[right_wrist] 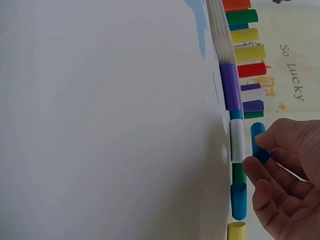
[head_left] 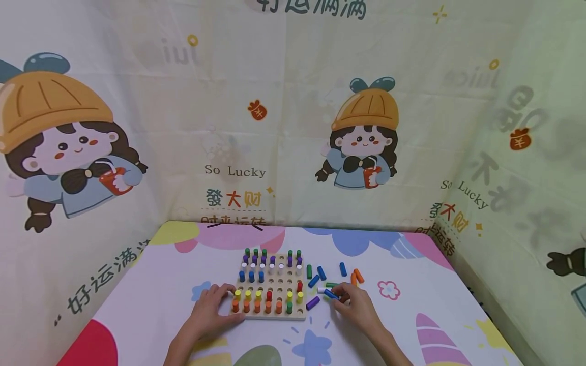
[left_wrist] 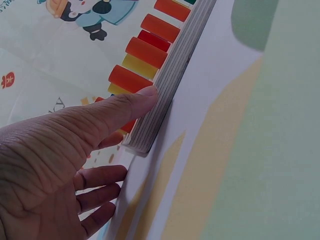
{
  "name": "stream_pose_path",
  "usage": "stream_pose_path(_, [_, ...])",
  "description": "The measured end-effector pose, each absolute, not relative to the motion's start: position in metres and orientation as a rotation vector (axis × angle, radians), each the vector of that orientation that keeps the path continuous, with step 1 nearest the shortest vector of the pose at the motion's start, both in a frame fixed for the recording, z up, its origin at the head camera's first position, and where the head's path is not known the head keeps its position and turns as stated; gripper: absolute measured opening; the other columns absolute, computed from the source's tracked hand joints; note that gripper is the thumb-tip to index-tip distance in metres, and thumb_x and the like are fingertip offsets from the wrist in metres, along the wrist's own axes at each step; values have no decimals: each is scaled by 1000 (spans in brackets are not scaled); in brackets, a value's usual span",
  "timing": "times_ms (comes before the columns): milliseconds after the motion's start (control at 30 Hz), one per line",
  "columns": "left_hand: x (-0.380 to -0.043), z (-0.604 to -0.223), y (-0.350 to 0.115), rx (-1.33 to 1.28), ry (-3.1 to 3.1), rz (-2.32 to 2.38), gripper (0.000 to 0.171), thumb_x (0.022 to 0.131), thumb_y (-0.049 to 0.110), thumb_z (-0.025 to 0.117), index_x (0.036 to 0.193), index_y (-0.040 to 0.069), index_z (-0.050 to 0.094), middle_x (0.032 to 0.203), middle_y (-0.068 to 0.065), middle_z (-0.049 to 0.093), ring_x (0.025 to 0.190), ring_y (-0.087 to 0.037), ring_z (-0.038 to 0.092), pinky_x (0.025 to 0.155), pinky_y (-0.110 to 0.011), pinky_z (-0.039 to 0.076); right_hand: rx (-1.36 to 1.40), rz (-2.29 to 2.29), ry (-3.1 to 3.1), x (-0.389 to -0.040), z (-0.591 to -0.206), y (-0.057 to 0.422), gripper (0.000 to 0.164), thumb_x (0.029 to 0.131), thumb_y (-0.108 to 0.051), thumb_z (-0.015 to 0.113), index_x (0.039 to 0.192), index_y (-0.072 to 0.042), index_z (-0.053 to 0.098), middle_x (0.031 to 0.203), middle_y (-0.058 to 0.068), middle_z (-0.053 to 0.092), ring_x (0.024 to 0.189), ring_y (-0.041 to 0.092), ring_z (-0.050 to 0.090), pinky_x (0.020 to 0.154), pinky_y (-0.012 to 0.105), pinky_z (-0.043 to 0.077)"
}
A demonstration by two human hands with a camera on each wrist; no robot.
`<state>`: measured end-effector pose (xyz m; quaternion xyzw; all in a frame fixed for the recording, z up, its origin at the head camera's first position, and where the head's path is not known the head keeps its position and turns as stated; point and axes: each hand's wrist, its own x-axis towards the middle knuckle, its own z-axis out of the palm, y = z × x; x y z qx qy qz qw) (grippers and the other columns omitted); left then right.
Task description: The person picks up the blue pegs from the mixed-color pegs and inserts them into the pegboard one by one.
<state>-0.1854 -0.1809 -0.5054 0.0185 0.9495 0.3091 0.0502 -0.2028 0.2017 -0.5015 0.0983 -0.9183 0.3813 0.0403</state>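
Observation:
A wooden pegboard [head_left: 270,316] lies on the table, with rows of coloured pegs standing in many of its holes. My left hand [head_left: 211,311] holds the board at its front left corner. In the left wrist view the thumb [left_wrist: 145,97] presses the layered wooden edge, while the lower fingers lie apart from it. To the right of the board, my right hand [head_left: 354,305] pinches a blue peg [right_wrist: 258,142] between thumb and fingers, just above the loose pegs. A white peg [right_wrist: 237,141] and a purple peg [head_left: 313,303] lie close by.
Loose green [head_left: 309,271], blue [head_left: 343,269] and orange pegs [head_left: 359,276] are scattered right of the board. The table [head_left: 155,284] has a bright printed cover. Cloth walls [head_left: 293,127] with cartoon prints stand behind it and at both sides.

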Motion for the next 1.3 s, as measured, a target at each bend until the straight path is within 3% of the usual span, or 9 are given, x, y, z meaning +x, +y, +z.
stream_pose_path(700, [-187,-509,-182,54,2894,929,71,73,56,87,128,22,60,120,-8,56,108,-30,47,94,-60,46,269,1243,-2727,-204,-491,182,18,88,-5,78,104,-10,72,95,-1,73,80,11,63,76,32,55])
stream_pose_path(967, [-187,-506,-183,70,2890,947,70,73,56,87,127,22,60,119,-7,56,108,-30,47,95,-60,45,314,1269,-2704,-207,-486,171,18,88,-5,78,105,-9,72,99,1,73,83,14,65,72,22,52])
stream_pose_path(1300, [-187,-503,-184,57,2875,955,71,72,55,88,128,21,60,119,-7,56,108,-30,46,95,-60,44,313,1275,-2697,-210,-480,159,18,89,-6,78,105,-11,72,98,0,72,85,15,65,73,23,54])
